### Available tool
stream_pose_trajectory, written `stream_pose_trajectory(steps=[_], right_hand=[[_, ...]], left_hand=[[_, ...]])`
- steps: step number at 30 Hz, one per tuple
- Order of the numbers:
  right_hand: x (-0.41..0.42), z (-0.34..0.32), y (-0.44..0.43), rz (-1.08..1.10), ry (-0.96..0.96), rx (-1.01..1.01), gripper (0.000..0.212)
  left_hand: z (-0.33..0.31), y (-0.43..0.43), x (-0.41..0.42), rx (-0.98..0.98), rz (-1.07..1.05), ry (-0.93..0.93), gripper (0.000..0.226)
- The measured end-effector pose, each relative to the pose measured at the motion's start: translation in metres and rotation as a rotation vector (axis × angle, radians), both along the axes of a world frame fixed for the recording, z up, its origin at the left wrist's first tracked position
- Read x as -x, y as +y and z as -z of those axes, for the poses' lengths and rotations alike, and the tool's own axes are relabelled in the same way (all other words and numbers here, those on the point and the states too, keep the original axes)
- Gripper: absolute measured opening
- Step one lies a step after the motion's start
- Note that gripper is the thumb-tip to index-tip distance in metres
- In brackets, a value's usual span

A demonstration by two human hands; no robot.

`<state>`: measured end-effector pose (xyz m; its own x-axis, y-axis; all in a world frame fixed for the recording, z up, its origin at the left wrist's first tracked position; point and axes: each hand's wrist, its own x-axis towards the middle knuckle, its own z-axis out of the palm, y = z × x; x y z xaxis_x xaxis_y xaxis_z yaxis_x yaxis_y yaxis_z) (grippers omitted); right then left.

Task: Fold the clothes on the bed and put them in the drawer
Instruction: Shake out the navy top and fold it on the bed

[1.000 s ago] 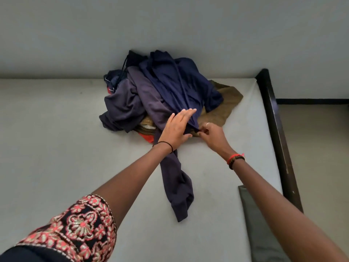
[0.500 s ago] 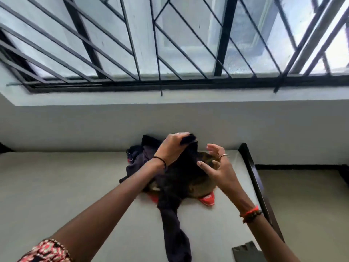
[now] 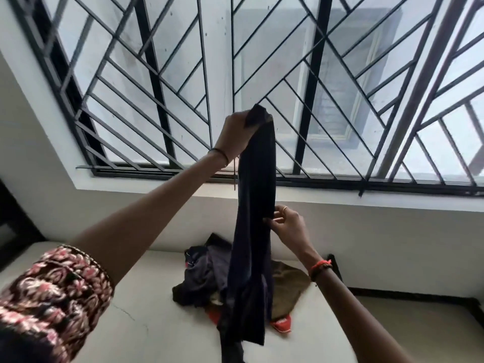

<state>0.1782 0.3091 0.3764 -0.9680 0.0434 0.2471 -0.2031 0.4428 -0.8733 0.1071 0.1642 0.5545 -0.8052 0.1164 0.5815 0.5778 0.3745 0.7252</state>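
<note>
A long dark navy garment [image 3: 255, 231] hangs straight down in front of the window. My left hand [image 3: 237, 133] grips its top end, raised high. Lower down, my right hand [image 3: 286, 222] pinches the garment's right edge with fingertips. Its bottom end trails onto the bed. Behind it a pile of clothes [image 3: 207, 279] lies on the white bed [image 3: 131, 331]: dark purple pieces, an olive-brown piece [image 3: 286, 289] and a red piece [image 3: 281, 324] underneath. No drawer is in view.
A large window with a black metal grille [image 3: 314, 87] fills the wall above the bed. A dark bed frame [image 3: 337, 268] runs along the bed's right side, with floor beyond it. A dark opening shows at the far left.
My left hand has lifted the navy garment from the pile up high, so it now hangs full length. My right hand moved onto its edge. The camera tilted up toward the window.
</note>
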Motion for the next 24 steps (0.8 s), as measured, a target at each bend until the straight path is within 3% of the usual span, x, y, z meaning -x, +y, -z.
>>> stream_pose_trajectory(steps=[4, 11, 18, 24], right_hand=[[-0.024, 0.000, 0.001, 0.027, -0.049, -0.144, 0.012], [-0.080, 0.018, 0.033, 0.276, -0.175, -0.086, 0.013], [-0.105, -0.025, 0.095, 0.352, -0.056, -0.302, 0.010], [-0.109, -0.074, 0.128, 0.303, -0.047, -0.326, 0.006]], left_hand=[[-0.040, -0.010, -0.019, -0.014, -0.025, 0.080, 0.018], [-0.087, -0.072, -0.026, -0.052, -0.235, 0.128, 0.044], [-0.059, -0.150, 0.000, -0.037, -0.391, -0.033, 0.047], [-0.013, -0.182, 0.001, -0.089, -0.463, -0.179, 0.051]])
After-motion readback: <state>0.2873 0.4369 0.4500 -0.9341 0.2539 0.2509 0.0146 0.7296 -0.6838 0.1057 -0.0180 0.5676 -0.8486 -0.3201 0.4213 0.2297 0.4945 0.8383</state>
